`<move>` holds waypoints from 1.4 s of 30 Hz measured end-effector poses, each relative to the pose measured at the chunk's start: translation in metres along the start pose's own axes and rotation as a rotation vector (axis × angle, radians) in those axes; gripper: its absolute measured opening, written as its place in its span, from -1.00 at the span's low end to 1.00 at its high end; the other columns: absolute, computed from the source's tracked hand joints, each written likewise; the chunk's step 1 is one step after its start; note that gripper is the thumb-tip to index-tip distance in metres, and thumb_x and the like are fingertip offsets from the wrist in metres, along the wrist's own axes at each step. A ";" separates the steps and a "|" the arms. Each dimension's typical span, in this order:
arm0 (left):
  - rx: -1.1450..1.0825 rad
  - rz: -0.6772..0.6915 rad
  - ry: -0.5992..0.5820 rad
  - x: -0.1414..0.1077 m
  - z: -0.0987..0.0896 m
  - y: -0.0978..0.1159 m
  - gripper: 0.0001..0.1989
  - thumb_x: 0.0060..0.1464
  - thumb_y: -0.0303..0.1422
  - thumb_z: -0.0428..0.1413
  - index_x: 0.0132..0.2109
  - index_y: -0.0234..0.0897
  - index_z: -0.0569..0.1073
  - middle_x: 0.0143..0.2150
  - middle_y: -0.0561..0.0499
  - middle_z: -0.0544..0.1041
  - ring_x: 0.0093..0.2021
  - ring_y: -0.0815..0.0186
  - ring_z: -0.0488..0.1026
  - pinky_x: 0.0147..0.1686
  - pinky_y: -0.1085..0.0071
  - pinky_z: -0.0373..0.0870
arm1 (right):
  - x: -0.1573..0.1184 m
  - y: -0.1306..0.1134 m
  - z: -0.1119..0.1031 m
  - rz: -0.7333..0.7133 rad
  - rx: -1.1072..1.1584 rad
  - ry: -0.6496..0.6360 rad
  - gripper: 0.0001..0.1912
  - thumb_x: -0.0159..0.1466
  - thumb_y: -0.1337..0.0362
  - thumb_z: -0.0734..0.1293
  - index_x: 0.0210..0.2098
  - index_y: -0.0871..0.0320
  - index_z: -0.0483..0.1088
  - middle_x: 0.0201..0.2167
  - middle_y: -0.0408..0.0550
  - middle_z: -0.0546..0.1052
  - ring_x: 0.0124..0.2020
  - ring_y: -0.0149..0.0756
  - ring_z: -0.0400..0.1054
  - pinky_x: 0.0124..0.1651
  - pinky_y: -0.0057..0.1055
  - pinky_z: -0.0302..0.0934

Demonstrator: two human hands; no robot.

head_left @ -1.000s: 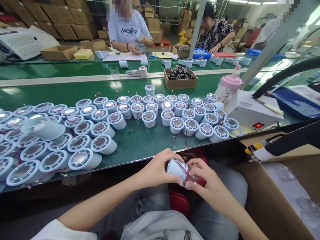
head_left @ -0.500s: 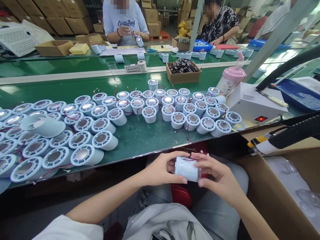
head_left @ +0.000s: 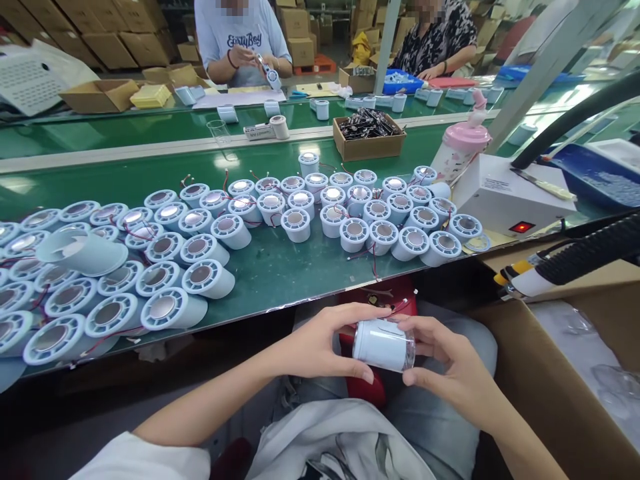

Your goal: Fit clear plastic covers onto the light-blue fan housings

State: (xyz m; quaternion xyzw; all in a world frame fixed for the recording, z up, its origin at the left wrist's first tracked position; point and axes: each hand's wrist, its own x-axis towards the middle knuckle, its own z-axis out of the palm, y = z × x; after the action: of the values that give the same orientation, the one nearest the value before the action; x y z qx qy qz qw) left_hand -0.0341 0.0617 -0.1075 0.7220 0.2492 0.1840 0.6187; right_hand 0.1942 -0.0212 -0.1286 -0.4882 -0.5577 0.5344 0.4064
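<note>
Held above my lap is a light-blue plastic cylinder (head_left: 383, 345), lying on its side with red wires at its top. A clear plastic sleeve (head_left: 411, 353) shows at its right end. My left hand (head_left: 323, 343) is closed around the left end, fingers over the top and thumb underneath. On the other side my right hand (head_left: 445, 353) grips the clear sleeve between its thumb and fingers. Many similar light-blue cylinders (head_left: 295, 225) with round metal discs stand on the bench ahead. One hollow light-blue housing (head_left: 83, 252) lies across those at the left.
The green bench (head_left: 270, 273) ends just beyond my hands. An open carton (head_left: 555, 393) with clear plastic parts is at my right, below a black hose (head_left: 595, 253). A white box (head_left: 510, 197) with a red switch stands beside a pink-lidded cup (head_left: 463, 147). Two co-workers sit opposite.
The cylinder has shifted slightly right and down, and more of the clear sleeve shows at its right end. My right hand has moved a little to the right, still gripping.
</note>
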 end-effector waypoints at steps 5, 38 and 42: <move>0.074 0.052 -0.003 0.000 -0.001 0.001 -0.24 -0.11 -0.25 0.34 0.25 -0.08 0.30 0.23 -0.12 0.38 0.21 0.07 0.32 0.20 0.16 0.24 | -0.001 -0.002 0.000 0.101 0.147 -0.030 -0.57 0.17 0.16 0.47 0.00 0.00 0.33 -0.01 -0.03 0.44 -0.07 -0.19 0.40 -0.07 -0.33 0.38; 0.032 0.220 -0.029 0.002 0.001 -0.010 -0.21 -0.15 -0.48 0.35 0.23 0.03 0.30 0.30 -0.07 0.28 0.29 0.10 0.23 0.22 0.19 0.24 | 0.012 0.005 0.017 0.586 0.612 -0.081 -0.37 0.29 -0.21 0.14 -0.33 0.30 0.39 -0.63 0.05 0.53 -0.77 -0.42 0.35 -0.77 -0.68 0.16; -0.005 0.153 -0.029 0.002 0.003 -0.006 -0.27 -0.11 -0.46 0.33 0.21 -0.01 0.32 0.25 -0.10 0.31 0.26 0.09 0.25 0.09 0.26 0.39 | 0.016 0.000 0.018 0.729 0.641 -0.147 -0.23 0.41 -0.08 -0.13 -0.56 0.30 0.37 -0.68 0.04 0.47 -0.80 -0.50 0.29 -0.80 -0.72 0.08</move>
State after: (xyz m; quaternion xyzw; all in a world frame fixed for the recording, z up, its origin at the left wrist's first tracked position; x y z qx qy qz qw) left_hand -0.0314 0.0606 -0.1138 0.7401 0.1836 0.2208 0.6080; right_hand 0.1734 -0.0095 -0.1318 -0.4628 -0.1853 0.8197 0.2821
